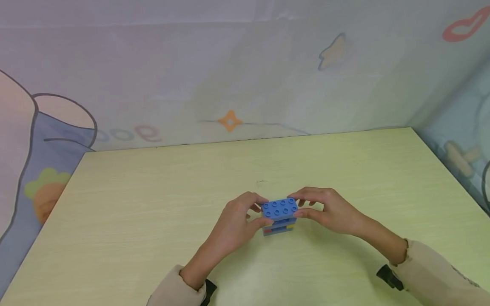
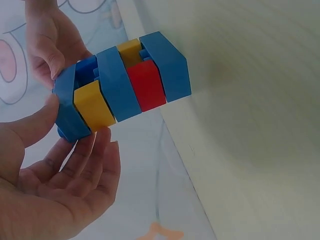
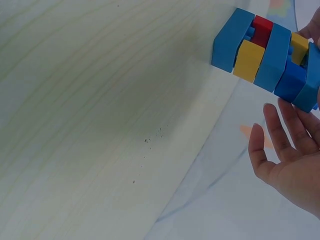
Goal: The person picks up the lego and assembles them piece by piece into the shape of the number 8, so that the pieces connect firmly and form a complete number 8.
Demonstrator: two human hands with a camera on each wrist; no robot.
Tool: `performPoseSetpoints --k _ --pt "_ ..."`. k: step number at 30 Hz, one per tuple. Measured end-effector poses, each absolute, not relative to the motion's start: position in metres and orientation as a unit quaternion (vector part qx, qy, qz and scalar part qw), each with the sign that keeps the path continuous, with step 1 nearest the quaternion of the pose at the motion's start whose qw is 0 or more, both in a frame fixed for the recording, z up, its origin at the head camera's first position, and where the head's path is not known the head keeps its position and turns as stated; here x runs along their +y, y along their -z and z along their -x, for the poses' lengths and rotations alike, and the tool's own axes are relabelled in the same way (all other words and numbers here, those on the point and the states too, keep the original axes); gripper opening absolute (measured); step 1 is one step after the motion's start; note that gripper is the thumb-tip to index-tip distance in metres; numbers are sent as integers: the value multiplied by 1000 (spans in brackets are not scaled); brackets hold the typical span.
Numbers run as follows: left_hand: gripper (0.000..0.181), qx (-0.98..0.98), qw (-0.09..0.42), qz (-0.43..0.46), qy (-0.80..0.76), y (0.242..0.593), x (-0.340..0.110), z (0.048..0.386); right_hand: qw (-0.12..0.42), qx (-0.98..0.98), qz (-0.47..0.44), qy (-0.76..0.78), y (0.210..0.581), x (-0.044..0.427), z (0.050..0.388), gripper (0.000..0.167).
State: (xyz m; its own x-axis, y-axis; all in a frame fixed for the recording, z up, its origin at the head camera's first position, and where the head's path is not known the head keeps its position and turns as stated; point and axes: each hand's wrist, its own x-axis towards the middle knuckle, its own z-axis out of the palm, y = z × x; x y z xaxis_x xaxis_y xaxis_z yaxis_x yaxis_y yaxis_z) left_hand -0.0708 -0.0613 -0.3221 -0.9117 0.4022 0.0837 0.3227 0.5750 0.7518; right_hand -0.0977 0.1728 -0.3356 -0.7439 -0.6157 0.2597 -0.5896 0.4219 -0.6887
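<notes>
An upright stack of building bricks stands on the table in front of me. Its top layer is a long blue brick [image 1: 280,208] with two rows of studs. Below it, the left wrist view shows a yellow brick [image 2: 95,106] and a dark blue one, then a blue brick [image 2: 119,82], then a red brick [image 2: 146,85] beside a yellow one, and a blue brick [image 2: 167,65] at the bottom. My left hand [image 1: 238,219] pinches the top brick's left end between thumb and fingers. At the opposite end, my right hand [image 1: 337,211] pinches the same brick.
The pale wooden table [image 1: 145,212] spreads out around the stack. Behind its far edge rises a printed cloth backdrop [image 1: 172,76], which continues down the left and right sides. Dark straps [image 1: 389,277] show at both beige sleeves.
</notes>
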Motion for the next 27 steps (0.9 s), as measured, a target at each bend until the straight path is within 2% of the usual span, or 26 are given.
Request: performPoseSetpoints --k 27 --pt "30 875 55 -206 -434 326 -65 71 39 837 354 416 340 174 100 29"
